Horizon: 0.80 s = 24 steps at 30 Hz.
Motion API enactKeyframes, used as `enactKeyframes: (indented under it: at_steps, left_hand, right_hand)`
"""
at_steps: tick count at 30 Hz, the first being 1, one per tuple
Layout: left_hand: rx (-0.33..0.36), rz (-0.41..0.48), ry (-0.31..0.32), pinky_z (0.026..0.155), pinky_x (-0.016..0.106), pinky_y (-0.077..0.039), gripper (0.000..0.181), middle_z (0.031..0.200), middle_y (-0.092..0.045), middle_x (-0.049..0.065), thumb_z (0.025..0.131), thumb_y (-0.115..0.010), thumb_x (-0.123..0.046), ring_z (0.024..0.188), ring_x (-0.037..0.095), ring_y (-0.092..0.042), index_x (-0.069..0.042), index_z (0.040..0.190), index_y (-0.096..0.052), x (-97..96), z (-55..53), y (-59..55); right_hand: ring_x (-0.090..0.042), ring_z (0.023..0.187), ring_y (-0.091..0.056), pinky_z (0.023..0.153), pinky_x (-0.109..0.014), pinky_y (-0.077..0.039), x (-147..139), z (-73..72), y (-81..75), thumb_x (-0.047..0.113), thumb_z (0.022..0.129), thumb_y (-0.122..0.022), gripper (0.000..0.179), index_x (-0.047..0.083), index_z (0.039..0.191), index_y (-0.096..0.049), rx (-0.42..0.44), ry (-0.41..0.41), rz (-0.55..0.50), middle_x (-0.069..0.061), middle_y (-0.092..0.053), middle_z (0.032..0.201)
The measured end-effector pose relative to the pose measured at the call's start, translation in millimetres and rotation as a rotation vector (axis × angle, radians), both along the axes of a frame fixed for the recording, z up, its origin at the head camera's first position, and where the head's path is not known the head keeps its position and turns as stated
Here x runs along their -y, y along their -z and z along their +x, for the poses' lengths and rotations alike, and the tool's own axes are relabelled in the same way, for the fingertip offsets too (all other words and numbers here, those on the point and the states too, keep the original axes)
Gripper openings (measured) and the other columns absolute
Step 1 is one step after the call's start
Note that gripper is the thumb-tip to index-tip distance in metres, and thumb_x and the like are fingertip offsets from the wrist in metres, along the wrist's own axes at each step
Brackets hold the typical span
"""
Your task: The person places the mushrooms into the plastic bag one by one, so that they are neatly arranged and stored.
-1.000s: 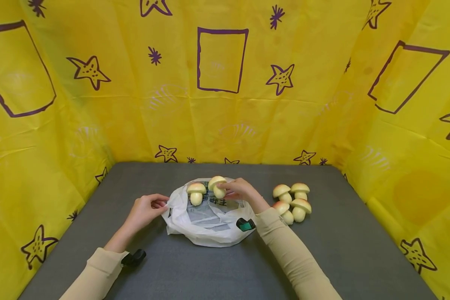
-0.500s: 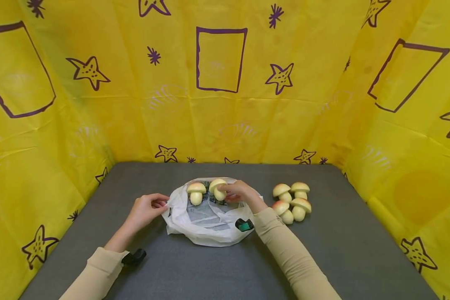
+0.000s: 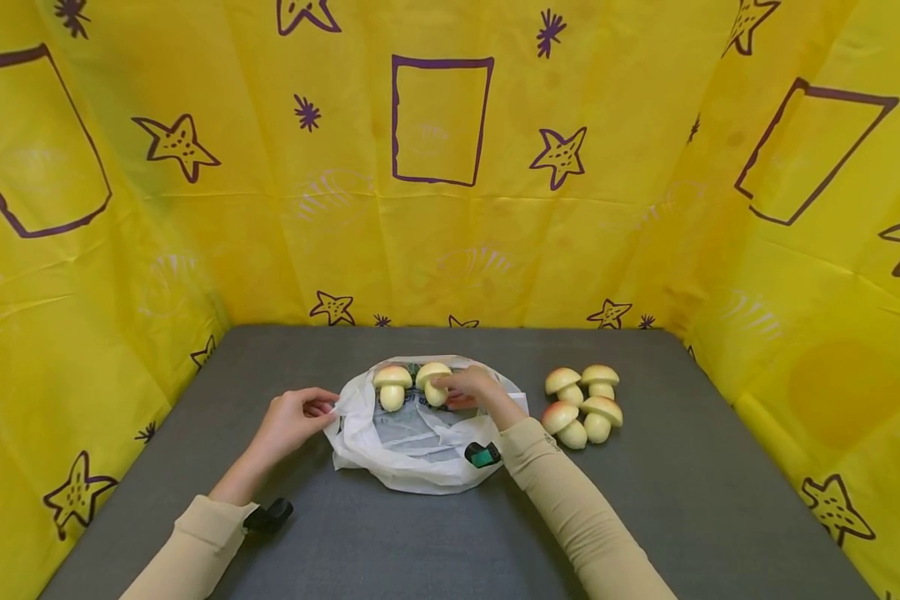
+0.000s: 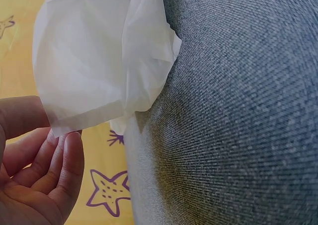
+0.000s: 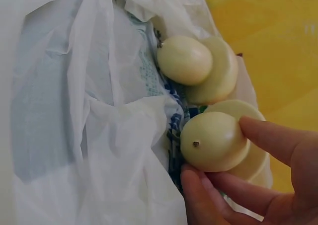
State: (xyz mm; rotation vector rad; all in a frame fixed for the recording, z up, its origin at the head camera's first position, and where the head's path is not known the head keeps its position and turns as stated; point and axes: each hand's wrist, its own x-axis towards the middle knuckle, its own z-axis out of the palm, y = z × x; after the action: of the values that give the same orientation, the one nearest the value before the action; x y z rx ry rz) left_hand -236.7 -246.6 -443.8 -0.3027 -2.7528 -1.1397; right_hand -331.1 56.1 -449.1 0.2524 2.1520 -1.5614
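Note:
A white plastic bag [image 3: 412,477] with dark print inside lies with its mouth spread wide on the grey table. At its left side my left hand [image 3: 294,421] pinches the edge between thumb and fingers; the left wrist view shows the thin film [image 4: 84,61] at the fingertips. My right hand [image 3: 476,388] reaches over the bag's opening and holds a toy mushroom [image 5: 213,141], pale yellow with a rounded stem, thumb on one side and fingers on the other. Beside it, at the bag's far side, another such mushroom [image 5: 185,60] lies cap away from me.
Several more toy mushrooms [image 3: 602,415] with orange-tinted caps sit in a cluster right of the bag, close to the right forearm. The dark grey table [image 3: 375,550] is bounded at the back and sides by a yellow cloth [image 3: 450,250] with purple drawings.
My right hand has lowered the mushroom slightly into the bag, level with the other one there. The right forearm has shifted a little left. My left hand stays at the bag's edge.

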Motion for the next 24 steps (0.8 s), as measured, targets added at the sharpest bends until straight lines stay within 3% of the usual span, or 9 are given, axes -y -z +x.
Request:
enactKeyframes:
  at_steps: [7,16,24]
  left_hand:
    - [-0.008,0.005,0.005,0.059,0.022,-0.049,0.021,0.082,-0.069,0.004,0.081,-0.072,-0.009,0.072,0.014,-0.063,-0.007,0.102,-0.071,0.1,1.0,0.0]
    - [-0.004,0.005,0.003,0.059,0.022,-0.049,0.021,0.082,-0.069,0.004,0.081,-0.073,-0.009,0.072,0.014,-0.063,-0.006,0.102,-0.071,-0.3,1.5,0.6]
    - [-0.006,0.003,0.003,0.059,0.021,-0.049,0.021,0.081,-0.069,0.004,0.080,-0.073,-0.009,0.071,0.014,-0.062,-0.006,0.102,-0.071,-0.3,1.4,1.6]
  right_hand:
    - [-0.015,0.065,-0.064,0.068,-0.028,-0.056,1.7,1.4,1.3,0.024,0.078,-0.078,0.049,-0.007,0.108,-0.057,-0.011,0.027,-0.008,-0.014,-0.063,0.089]
    - [-0.013,0.063,-0.064,0.060,-0.025,-0.056,1.4,3.4,3.3,0.032,0.075,-0.080,0.052,-0.004,0.105,-0.058,-0.029,0.014,0.076,-0.012,-0.065,0.088]
    - [-0.013,0.064,-0.065,0.061,-0.026,-0.055,3.2,3.5,2.0,0.030,0.073,-0.082,0.050,-0.003,0.102,-0.057,-0.041,0.014,0.086,-0.010,-0.064,0.083]
